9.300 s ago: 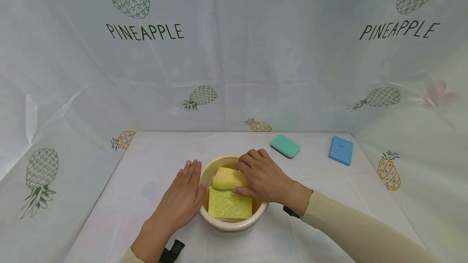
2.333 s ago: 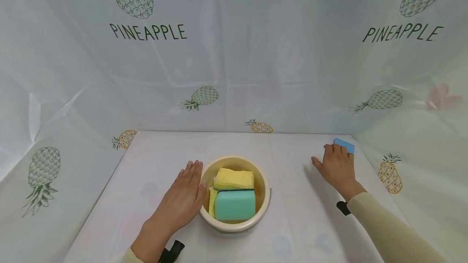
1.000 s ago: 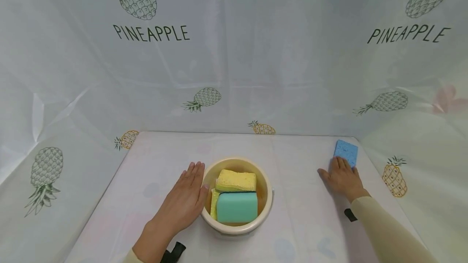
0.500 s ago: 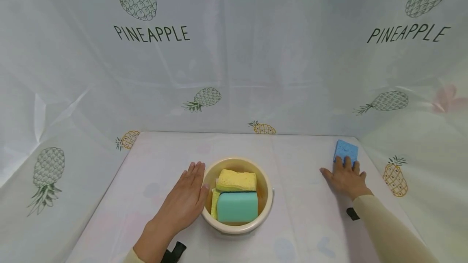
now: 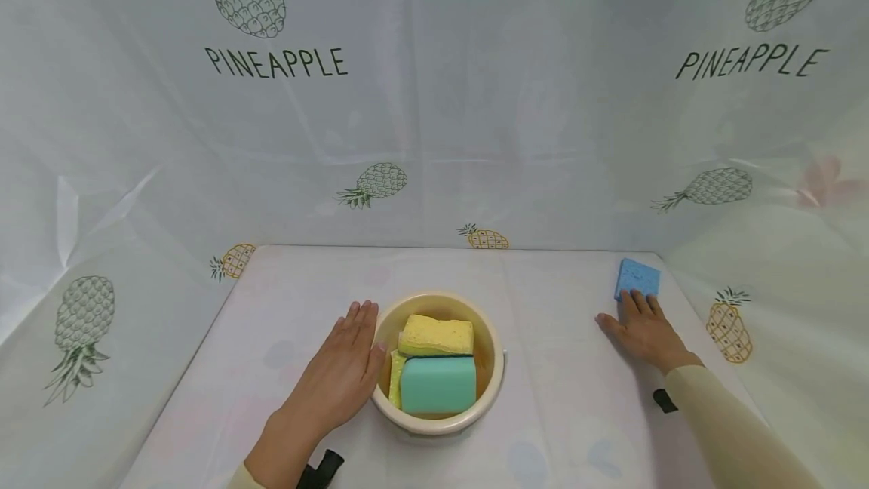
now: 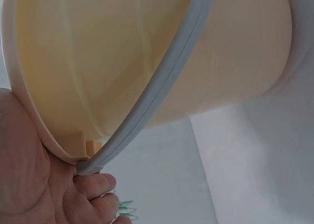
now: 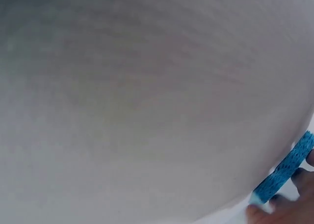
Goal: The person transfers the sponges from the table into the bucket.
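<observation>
My left hand (image 5: 339, 376) lies with straight fingers along the left side of a cream bucket (image 5: 436, 426). In the left wrist view, the palm is against the bucket's rim, close to the pivot of its grey handle (image 6: 147, 101). Inside the bucket are a yellow sponge (image 5: 437, 334), a green scouring sponge (image 5: 438, 385) standing in front of it, and another yellow sponge (image 5: 395, 379) mostly hidden beneath. At the far right, my right hand (image 5: 648, 334) has its fingers extended, fingertips at the near edge of a blue sponge (image 5: 637, 278) lying on the table.
The white table (image 5: 543, 413) ends at a back edge against a hanging pineapple-print sheet (image 5: 475, 96). Similar sheeting also flanks both sides. The blue sponge lies near the table's back right corner.
The green scouring sponge has gone from the table into the bucket. My right hand went from the bucket to the blue sponge, then drew back to its near edge. My left hand stayed.
</observation>
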The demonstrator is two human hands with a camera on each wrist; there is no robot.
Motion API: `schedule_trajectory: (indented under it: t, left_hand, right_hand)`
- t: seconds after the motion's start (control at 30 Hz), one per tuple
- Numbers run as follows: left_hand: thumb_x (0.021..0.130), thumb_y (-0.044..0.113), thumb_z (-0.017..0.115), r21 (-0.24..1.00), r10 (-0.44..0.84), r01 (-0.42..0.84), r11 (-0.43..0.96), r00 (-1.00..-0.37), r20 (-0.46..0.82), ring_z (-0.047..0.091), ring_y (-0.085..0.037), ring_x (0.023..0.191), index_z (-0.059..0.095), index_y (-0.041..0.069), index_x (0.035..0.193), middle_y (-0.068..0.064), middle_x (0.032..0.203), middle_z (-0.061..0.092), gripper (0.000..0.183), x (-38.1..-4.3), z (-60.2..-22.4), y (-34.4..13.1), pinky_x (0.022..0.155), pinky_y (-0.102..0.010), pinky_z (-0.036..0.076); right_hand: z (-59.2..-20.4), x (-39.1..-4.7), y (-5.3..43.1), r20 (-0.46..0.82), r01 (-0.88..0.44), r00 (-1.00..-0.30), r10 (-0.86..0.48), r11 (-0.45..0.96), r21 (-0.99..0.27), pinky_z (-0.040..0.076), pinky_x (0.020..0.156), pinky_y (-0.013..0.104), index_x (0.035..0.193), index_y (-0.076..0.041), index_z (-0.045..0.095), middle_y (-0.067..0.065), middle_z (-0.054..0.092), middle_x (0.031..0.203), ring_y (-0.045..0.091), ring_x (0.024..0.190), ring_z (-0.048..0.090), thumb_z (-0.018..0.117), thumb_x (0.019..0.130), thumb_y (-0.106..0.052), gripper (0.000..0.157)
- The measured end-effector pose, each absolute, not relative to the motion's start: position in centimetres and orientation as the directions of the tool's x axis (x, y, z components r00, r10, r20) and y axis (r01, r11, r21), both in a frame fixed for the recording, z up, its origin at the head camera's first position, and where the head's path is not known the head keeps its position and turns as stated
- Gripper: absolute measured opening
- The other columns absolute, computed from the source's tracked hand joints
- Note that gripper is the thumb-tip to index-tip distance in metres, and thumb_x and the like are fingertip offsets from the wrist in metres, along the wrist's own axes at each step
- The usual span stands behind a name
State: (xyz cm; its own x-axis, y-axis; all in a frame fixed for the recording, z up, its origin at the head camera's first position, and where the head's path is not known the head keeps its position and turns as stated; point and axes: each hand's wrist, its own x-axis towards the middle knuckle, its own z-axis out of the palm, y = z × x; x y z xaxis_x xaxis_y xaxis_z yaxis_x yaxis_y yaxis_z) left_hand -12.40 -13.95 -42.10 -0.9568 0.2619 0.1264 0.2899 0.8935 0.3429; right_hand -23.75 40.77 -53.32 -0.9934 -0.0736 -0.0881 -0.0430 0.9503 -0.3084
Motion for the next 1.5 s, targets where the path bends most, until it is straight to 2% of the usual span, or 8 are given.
schedule_trajectory:
  t: [0.13, 0.27, 0.43, 0.67, 0.87, 1.13, 1.3, 1.5]
  left_hand:
    - [0.113, 0.031, 0.047, 0.347, 0.257, 0.287, 0.893, -0.958, 0.13, 0.025, -0.035, 0.161, 0.031, -0.006, 0.163, -0.021, 0.17, 0.034, 0.064, -12.5, -42.3, -13.9, 0.13, -0.054, 0.026]
    - [0.113, 0.031, 0.046, 0.348, 0.255, 0.283, 0.894, -0.959, 0.124, 0.025, -0.034, 0.161, 0.03, -0.005, 0.163, -0.02, 0.17, 0.033, 0.064, -12.4, -42.4, -14.0, 0.13, -0.054, 0.026]
    - [0.113, 0.032, 0.047, 0.356, 0.239, 0.263, 0.897, -0.965, 0.112, 0.025, -0.034, 0.161, 0.032, -0.005, 0.162, -0.02, 0.169, 0.034, 0.064, -12.1, -42.5, -14.2, 0.13, -0.054, 0.027]
    - [0.114, 0.034, 0.044, 0.373, 0.23, 0.24, 0.896, -0.971, 0.07, 0.023, -0.032, 0.162, 0.03, -0.003, 0.164, -0.018, 0.171, 0.033, 0.064, -11.8, -42.6, -14.2, 0.131, -0.052, 0.024]
    - [0.113, 0.034, 0.046, 0.37, 0.229, 0.248, 0.895, -0.969, 0.096, 0.025, -0.031, 0.162, 0.031, -0.002, 0.164, -0.017, 0.17, 0.034, 0.064, -11.8, -42.6, -14.1, 0.131, -0.051, 0.026]
    - [0.113, 0.034, 0.047, 0.366, 0.23, 0.253, 0.895, -0.967, 0.106, 0.025, -0.031, 0.161, 0.031, -0.002, 0.164, -0.018, 0.17, 0.035, 0.064, -12.1, -42.5, -14.1, 0.13, -0.052, 0.027]
    - [0.113, 0.034, 0.046, 0.365, 0.23, 0.246, 0.898, -0.969, 0.088, 0.024, -0.03, 0.162, 0.03, -0.002, 0.164, -0.017, 0.171, 0.033, 0.064, -12.4, -42.5, -14.1, 0.131, -0.051, 0.026]
    - [0.113, 0.035, 0.046, 0.37, 0.228, 0.24, 0.897, -0.971, 0.078, 0.023, -0.031, 0.162, 0.03, -0.002, 0.164, -0.016, 0.171, 0.033, 0.065, -12.6, -42.5, -14.0, 0.131, -0.051, 0.026]
  right_hand:
    - [-53.2, -24.1, 40.6, 0.049, -0.007, -0.999, 0.004, 0.973, -0.232, 0.027, 0.104, 0.085, 0.147, 0.02, 0.031, 0.048, 0.03, 0.151, 0.072, 0.135, 0.025, 0.046, 0.107, -0.06, 0.091]
    - [-53.0, -24.7, 40.3, 0.232, 0.056, -0.968, 0.1, 0.981, -0.187, 0.04, 0.08, 0.076, 0.11, 0.019, 0.042, 0.045, 0.046, 0.119, 0.065, 0.108, 0.042, 0.062, 0.102, -0.052, 0.074]
    - [-53.1, -25.6, 40.1, 0.366, 0.081, -0.922, 0.127, 0.987, -0.138, 0.04, 0.064, 0.064, 0.089, 0.016, 0.043, 0.037, 0.046, 0.089, 0.055, 0.083, 0.046, 0.07, 0.097, -0.046, 0.069]
    - [-53.3, -25.8, 40.6, 0.252, 0.212, -0.938, 0.237, 0.969, -0.124, 0.038, 0.076, 0.068, 0.092, 0.024, 0.045, 0.039, 0.046, 0.091, 0.056, 0.093, 0.044, 0.061, 0.098, -0.056, 0.081]
    - [-53.1, -25.8, 40.9, 0.154, 0.25, -0.951, 0.267, 0.961, -0.119, 0.036, 0.075, 0.064, 0.082, 0.016, 0.041, 0.03, 0.04, 0.083, 0.048, 0.087, 0.039, 0.051, 0.101, -0.063, 0.082]
    - [-51.7, -25.4, 40.0, 0.122, 0.277, -0.949, 0.291, 0.953, -0.119, 0.038, 0.073, 0.057, 0.072, 0.008, 0.043, 0.023, 0.041, 0.077, 0.04, 0.08, 0.039, 0.047, 0.1, -0.067, 0.08]
    - [-52.1, -25.7, 40.4, 0.08, 0.294, -0.949, 0.304, 0.948, -0.117, 0.037, 0.073, 0.056, 0.071, 0.008, 0.045, 0.024, 0.043, 0.077, 0.041, 0.081, 0.04, 0.042, 0.1, -0.071, 0.084]
    - [-53.3, -26.5, 41.4, 0.084, 0.304, -0.944, 0.319, 0.94, -0.155, 0.035, 0.071, 0.057, 0.069, 0.006, 0.045, 0.024, 0.044, 0.075, 0.041, 0.077, 0.04, 0.044, 0.098, -0.074, 0.085]
